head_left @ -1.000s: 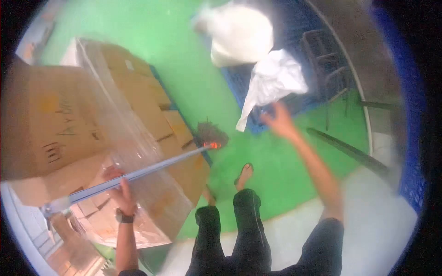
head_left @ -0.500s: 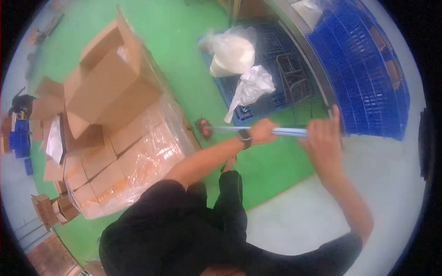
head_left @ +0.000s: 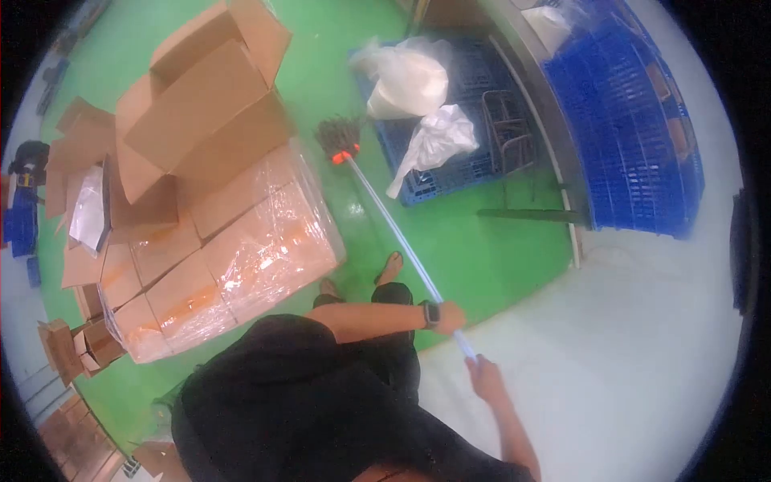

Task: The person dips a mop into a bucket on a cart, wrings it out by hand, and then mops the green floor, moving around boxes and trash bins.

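A mop with a pale blue handle (head_left: 401,239) slants across the view, its red-and-grey head (head_left: 340,141) lying on the green floor between the boxes and the blue pallet. My left hand (head_left: 451,318), below a dark wristwatch (head_left: 431,314), is wrapped round the handle. Near the handle's lower end, my right hand (head_left: 487,379) also grips it. Both hands are in the lower middle of the view, over the pale floor edge.
Plastic-wrapped cartons (head_left: 249,249) stand at left with an open box (head_left: 193,112) on top. White bags (head_left: 409,84) rest on a blue pallet (head_left: 426,189) ahead. Blue crates (head_left: 618,136) stand at right, beside a metal frame edge (head_left: 554,120).
Both hands have moved down in the view, toward my body. The mop has swung from nearly level to a slant, and its head has moved forward. My right hand's raised finger is now lowered.
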{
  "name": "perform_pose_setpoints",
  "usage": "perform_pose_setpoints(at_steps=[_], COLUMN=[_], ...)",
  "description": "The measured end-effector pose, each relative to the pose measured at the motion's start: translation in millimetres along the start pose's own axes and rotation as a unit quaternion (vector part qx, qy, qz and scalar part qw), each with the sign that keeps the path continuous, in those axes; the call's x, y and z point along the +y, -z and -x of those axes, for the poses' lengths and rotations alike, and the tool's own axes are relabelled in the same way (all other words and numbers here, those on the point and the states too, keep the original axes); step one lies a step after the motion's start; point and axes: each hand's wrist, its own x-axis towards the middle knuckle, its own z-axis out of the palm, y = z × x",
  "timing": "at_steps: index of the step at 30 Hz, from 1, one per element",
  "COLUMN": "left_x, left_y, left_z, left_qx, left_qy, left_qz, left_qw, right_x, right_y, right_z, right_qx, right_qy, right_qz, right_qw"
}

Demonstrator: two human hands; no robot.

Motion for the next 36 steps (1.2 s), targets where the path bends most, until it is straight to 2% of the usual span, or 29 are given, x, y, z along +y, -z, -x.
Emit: perform_pose_setpoints(at_steps=[2, 3, 4, 6, 7, 9, 10, 11, 13, 16, 17, 19, 20, 21, 22, 23, 24, 25, 26, 27, 29, 30, 31, 32, 33, 35, 36], left_x=[-9.5, -13.4, -14.7, -17.5, -31.4, -47.4, -69.4, -74.1, -117.6, -146.6, -149.6, -163.0, -165.5, -166.1, -172.0, -178.8, -181.2, -181.3, -183.6, -183.1, -185.6, -184.1, -179.0, -172.6, -171.4, -171.1, -168.1], left_y=[-35.1, -30.5, -10.8, 59.8, 96.4, 161.7, 156.6, 178.3, 169.7, 137.5, 134.0, 128.6, 120.8, 113.8, 109.5, 105.5, 99.8, 96.8, 97.5, 100.5, 94.0, 96.9, 104.4, 108.5, 111.5, 116.7, 118.6], left_z=[21.2, 43.5, 71.8, 119.0, 150.7, 219.0, 256.4, 287.3, 339.9, 344.8, 348.8, 351.3, 355.6, 358.7, 360.2, 360.2, 358.2, 358.2, 358.5, 355.6, 351.5, 351.3, 351.3, 355.0, 356.3, 355.3, 356.8], left_qx=[-0.018, 0.075, 0.167, 0.199, 0.286, 0.336, 0.45, 0.462, 0.534, 0.522, 0.481, 0.499, 0.504, 0.504, 0.508, 0.51, 0.511, 0.51, 0.51, 0.504, 0.524, 0.541, 0.516, 0.505, 0.496, 0.486, 0.485], left_qy=[0.069, 0.046, 0.022, 0.148, 0.144, 0.317, 0.364, 0.427, 0.423, 0.514, 0.514, 0.513, 0.518, 0.519, 0.514, 0.508, 0.512, 0.516, 0.517, 0.509, 0.509, 0.503, 0.516, 0.522, 0.526, 0.537, 0.538], left_qz=[-0.017, -0.012, -0.008, 0.059, -0.02, -0.031, -0.035, -0.103, -0.155, -0.136, -0.115, -0.112, -0.11, -0.109, -0.113, -0.117, -0.116, -0.117, -0.122, -0.109, -0.099, -0.099, -0.096, -0.093, -0.094, -0.085, -0.087], left_qw=[0.997, 0.996, 0.986, 0.967, 0.947, 0.886, 0.815, 0.771, 0.716, 0.667, 0.701, 0.689, 0.683, 0.682, 0.682, 0.684, 0.681, 0.679, 0.676, 0.689, 0.676, 0.667, 0.677, 0.681, 0.685, 0.684, 0.684], right_x=[14.3, 22.2, 30.4, 44.4, 49.4, 53.6, 52.6, 54.2, 47.6, -8.2, -7.5, -57.6, -105.9, -140.5, -170.9, -202.0, -247.8, -299.4, -318.2, -310.7, -269.2, -217.8, -147.6, -99.9, 1.9, 108.1, 142.6], right_y=[-55.1, -76.4, -91.5, -115.7, -125.9, -138.8, -145.9, -153.9, -175.9, -188.3, -212.1, -231.0, -216.6, -240.6, -260.4, -283.3, -299.1, -264.0, -272.1, -281.9, -270.4, -274.2, -293.4, -266.3, -294.0, -242.6, -217.4], right_z=[-28.3, -43.9, -58.5, -87.4, -99.3, -109.9, -117.1, -123.5, -138.0, -200.9, -245.5, -345.3, -393.2, -457.6, -530.3, -598.2, -659.4, -668.3, -703.5, -698.8, -668.6, -628.3, -589.3, -518.8, -470.4, -319.5, -257.0], right_qx=[-0.004, -0.007, -0.02, -0.04, -0.045, -0.044, -0.042, -0.05, -0.072, -0.051, -0.048, -0.036, -0.068, -0.038, -0.041, 0.04, 0.035, 0.014, 0.028, 0.008, -0.03, -0.038, -0.012, -0.05, -0.009, -0.085, -0.155], right_qy=[0.035, 0.052, 0.033, -0.006, -0.027, -0.043, -0.049, -0.044, -0.034, -0.011, 0.045, 0.026, 0.052, 0.029, 0.072, 0.233, 0.137, 0.13, 0.098, 0.099, 0.099, 0.077, 0.067, 0.079, 0.166, 0.057, 0.127], right_qz=[-0.065, -0.098, -0.112, -0.143, -0.147, -0.078, -0.044, -0.044, -0.044, -0.026, -0.014, -0.027, -0.067, -0.188, -0.095, -0.033, -0.107, -0.13, -0.12, -0.116, -0.088, -0.103, -0.076, -0.082, 0.102, 0.076, 0.273], right_qw=[0.997, 0.994, 0.993, 0.989, 0.988, 0.995, 0.997, 0.997, 0.996, 0.998, 0.998, 0.999, 0.994, 0.981, 0.992, 0.971, 0.984, 0.983, 0.987, 0.988, 0.991, 0.991, 0.995, 0.992, 0.981, 0.992, 0.941])
